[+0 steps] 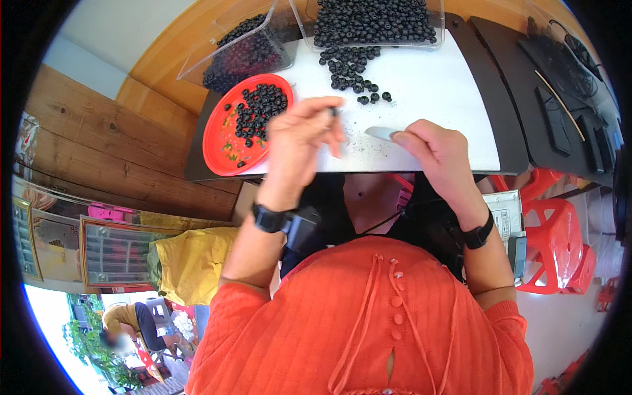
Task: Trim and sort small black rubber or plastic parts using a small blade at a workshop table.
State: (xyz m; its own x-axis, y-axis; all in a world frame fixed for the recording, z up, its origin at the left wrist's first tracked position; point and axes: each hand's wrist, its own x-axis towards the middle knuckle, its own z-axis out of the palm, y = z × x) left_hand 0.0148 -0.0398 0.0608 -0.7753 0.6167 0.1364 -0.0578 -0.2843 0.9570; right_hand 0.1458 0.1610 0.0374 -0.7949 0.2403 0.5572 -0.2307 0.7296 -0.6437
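Observation:
My left hand (293, 141) is over the white board near the red plate, with a small black bead (334, 112) pinched between thumb and fingertips. My right hand (444, 155) grips a knife with a short, pale blade (380, 133), its tip pointing left toward the bead; the handle is hidden in my fingers. Dark specks (368, 150) lie on the board under both hands. Beyond them a loose pile of round black beads (349, 69) spreads out, a few nearest the blade. The red oval plate (214, 141) at left carries more black beads (257, 108) on a printed pattern.
Two clear bins full of black beads stand at the back, one in the middle (438, 41) and one at left (286, 56). On the dark table (510, 85) at right lie a thin stick (559, 104) and a dark slab (553, 122). Red stools (556, 243) stand below right.

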